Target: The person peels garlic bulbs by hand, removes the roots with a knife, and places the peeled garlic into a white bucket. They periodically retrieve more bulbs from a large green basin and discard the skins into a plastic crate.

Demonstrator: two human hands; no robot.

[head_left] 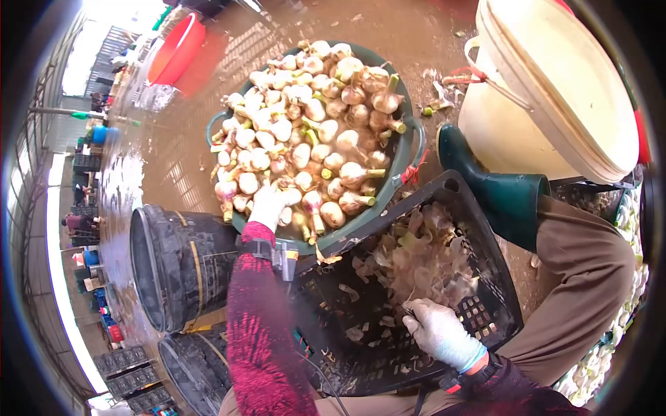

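A green tub (411,149) is heaped with garlic bulbs (316,111), pale-skinned with cut stems. My left hand (269,206), in a white glove, reaches to the tub's near side, its fingers closed around a garlic bulb among the others; the glove hides part of the grip. Above the near right corner of a black slotted crate (510,295), my right hand (438,334) is gloved too, with curled fingers. Something thin and dark shows at its fingertips, too small to name. Loose garlic skins (423,256) lie in the crate.
Two dark buckets (184,267) stand left of the crate. A large cream bucket (499,125) is at the upper right, beside my green boot (485,187). A red basin (177,52) sits on the wet floor. More white bulbs (586,371) lie at the right edge.
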